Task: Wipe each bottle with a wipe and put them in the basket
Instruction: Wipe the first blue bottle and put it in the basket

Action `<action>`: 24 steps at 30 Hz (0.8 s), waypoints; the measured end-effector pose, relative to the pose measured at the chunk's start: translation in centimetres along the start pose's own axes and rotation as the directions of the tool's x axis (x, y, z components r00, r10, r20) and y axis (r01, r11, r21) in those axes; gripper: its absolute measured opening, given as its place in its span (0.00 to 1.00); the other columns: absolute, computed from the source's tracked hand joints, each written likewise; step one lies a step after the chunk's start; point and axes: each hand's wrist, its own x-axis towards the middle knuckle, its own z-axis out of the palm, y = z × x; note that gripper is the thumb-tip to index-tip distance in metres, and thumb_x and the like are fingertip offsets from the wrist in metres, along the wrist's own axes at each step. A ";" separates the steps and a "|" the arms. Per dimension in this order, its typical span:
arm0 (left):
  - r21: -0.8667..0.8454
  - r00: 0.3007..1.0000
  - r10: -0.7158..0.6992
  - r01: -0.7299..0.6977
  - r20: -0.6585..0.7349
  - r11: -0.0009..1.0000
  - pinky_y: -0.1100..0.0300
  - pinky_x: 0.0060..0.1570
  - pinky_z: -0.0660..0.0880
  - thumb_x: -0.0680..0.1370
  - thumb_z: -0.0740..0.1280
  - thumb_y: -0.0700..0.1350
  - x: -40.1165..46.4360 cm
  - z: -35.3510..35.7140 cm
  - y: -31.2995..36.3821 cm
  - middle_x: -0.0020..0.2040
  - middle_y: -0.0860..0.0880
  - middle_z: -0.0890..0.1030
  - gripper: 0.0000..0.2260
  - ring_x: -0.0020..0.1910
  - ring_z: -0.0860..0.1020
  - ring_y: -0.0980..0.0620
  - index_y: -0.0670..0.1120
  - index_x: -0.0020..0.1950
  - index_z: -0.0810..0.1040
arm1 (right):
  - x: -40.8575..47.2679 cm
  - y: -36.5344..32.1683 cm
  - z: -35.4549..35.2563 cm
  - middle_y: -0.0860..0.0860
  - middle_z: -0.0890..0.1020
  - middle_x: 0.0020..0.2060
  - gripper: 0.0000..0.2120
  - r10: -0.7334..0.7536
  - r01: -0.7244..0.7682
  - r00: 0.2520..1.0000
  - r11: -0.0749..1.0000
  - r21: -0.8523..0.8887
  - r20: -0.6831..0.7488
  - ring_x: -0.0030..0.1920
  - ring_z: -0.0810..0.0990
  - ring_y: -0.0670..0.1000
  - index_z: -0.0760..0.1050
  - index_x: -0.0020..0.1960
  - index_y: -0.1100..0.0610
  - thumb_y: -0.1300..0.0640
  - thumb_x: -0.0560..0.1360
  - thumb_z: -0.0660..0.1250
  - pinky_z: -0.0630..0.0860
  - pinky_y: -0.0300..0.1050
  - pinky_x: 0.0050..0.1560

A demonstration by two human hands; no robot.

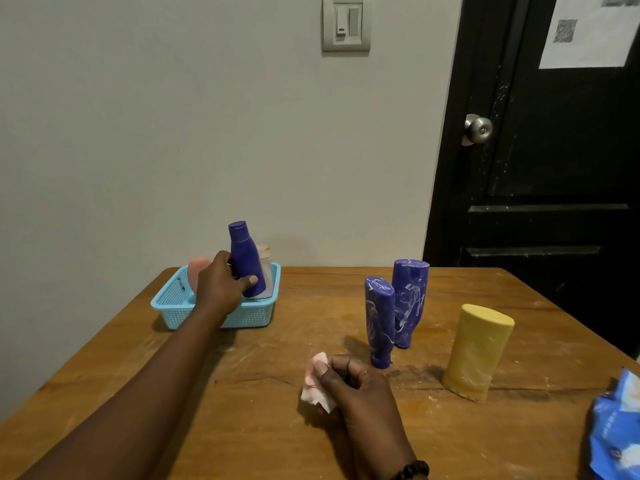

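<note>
Blue bottle (245, 259): upright, cap up, tilted slightly, its base down inside the light blue basket (256, 315). The left hand (221, 285) grips its lower body, fingers curled round the far side, thumb across the front.

Basket: plastic mesh, at the back left of the wooden table (242, 393), close to the wall. Also in it: a pink bottle (198, 271), partly hidden behind the left hand, and a white bottle (266, 268) just behind the blue one.

Wipe (317, 388): white with pink staining, crumpled, pinched between thumb and curled fingers of the right hand (356, 393), low over the table near its front middle. A dark beaded bracelet (414, 470) sits on that wrist.

Smeared blue bottles, two: the nearer one (380, 322) and the farther one (408, 301), both standing cap down right of centre, streaked with white, just beside each other.

Yellow bottle (476, 351): standing cap down, leaning, right of the pair and apart from them.

Blue wipes packet (614, 431): at the right edge, cut off by the frame.

Background: black door (554, 168) with a metal knob (478, 129).
</note>
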 end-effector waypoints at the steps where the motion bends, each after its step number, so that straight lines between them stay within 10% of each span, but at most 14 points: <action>1: 0.017 1.000 -0.006 0.005 0.014 1.000 0.53 0.51 0.74 0.73 0.76 0.40 0.0 0.0 -0.2 0.61 0.41 0.79 0.24 0.55 0.77 0.46 0.42 0.65 0.70 | 0.0 0.0 0.1 0.53 0.86 0.39 0.05 0.004 -0.004 1.000 1.000 0.005 0.003 0.39 0.83 0.48 0.85 0.45 0.57 0.56 0.74 0.72 0.77 0.37 0.36; 24: 0.329 0.983 -0.024 -0.037 0.180 0.944 0.58 0.44 0.70 0.71 0.78 0.43 2.3 2.6 -1.0 0.58 0.41 0.81 0.25 0.49 0.76 0.48 0.40 0.62 0.72 | 0.4 0.5 -0.3 0.50 0.86 0.39 0.05 -0.001 0.001 1.000 0.997 -0.077 0.000 0.40 0.84 0.47 0.84 0.47 0.54 0.54 0.74 0.72 0.76 0.34 0.36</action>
